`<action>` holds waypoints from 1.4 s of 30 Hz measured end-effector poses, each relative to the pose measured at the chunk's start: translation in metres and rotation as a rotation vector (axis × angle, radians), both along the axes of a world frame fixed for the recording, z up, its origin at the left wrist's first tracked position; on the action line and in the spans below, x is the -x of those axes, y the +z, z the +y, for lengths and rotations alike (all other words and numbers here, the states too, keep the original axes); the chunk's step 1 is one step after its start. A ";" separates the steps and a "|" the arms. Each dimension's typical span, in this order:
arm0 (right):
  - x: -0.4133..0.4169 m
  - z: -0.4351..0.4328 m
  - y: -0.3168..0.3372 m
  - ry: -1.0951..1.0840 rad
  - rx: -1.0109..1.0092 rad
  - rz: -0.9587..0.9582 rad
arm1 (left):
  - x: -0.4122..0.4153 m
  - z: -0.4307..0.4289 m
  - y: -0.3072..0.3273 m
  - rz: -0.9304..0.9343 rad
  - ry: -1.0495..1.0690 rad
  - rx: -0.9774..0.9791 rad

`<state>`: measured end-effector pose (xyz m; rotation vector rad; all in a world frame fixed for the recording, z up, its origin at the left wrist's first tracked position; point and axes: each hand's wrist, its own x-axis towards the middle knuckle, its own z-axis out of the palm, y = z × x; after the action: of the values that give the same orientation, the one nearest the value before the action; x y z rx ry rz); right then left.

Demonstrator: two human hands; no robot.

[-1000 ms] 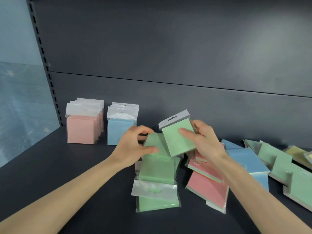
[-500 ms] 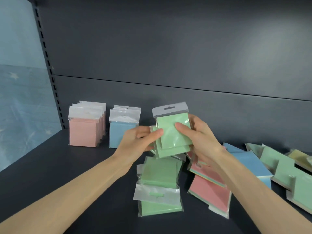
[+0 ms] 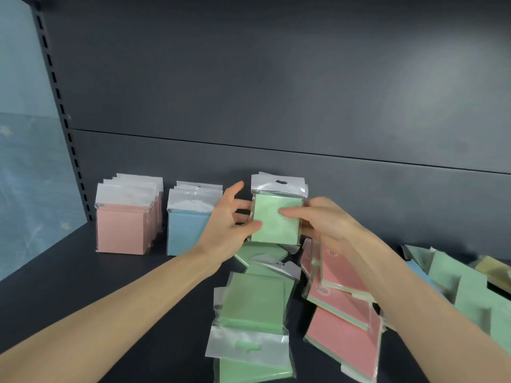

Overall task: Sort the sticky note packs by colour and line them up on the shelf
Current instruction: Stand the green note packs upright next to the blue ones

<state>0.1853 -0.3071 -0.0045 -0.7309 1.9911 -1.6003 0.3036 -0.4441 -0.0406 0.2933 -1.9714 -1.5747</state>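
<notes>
Green packs (image 3: pixel 276 221), tilted a second ago, now upright at frame centre, pinched between my left hand (image 3: pixel 224 226) and right hand (image 3: pixel 325 225) beside the blue row (image 3: pixel 188 232); likely ready for the shelf (image 3: pixel 83 275).

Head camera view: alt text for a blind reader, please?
A left hand and right hand hold a green pack upright over a shelf. Pink packs and blue packs stand in rows at left; loose packs lie in front.

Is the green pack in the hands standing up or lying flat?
Upright. The green pack faces the camera with its hang tab on top, pinched between the left hand and right hand.
</notes>
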 end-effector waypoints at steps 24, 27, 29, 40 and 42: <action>0.028 -0.011 -0.014 0.138 -0.306 0.328 | 0.019 -0.010 -0.028 -0.377 0.054 0.716; 0.027 -0.018 -0.014 0.052 -0.240 0.327 | 0.020 -0.010 -0.025 -0.344 0.115 0.691; 0.025 -0.023 -0.014 -0.028 -0.228 0.379 | 0.025 -0.011 -0.024 -0.336 0.148 0.634; 0.021 -0.029 -0.021 -0.172 -0.389 0.514 | 0.026 -0.006 -0.033 -0.373 0.152 0.473; 0.023 -0.030 -0.020 -0.163 -0.394 0.525 | 0.025 -0.006 -0.032 -0.373 0.139 0.452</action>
<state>0.1626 -0.3373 -0.0244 -0.9113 2.6975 -1.1047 0.2784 -0.4502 -0.0727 0.5524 -2.4629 -0.9997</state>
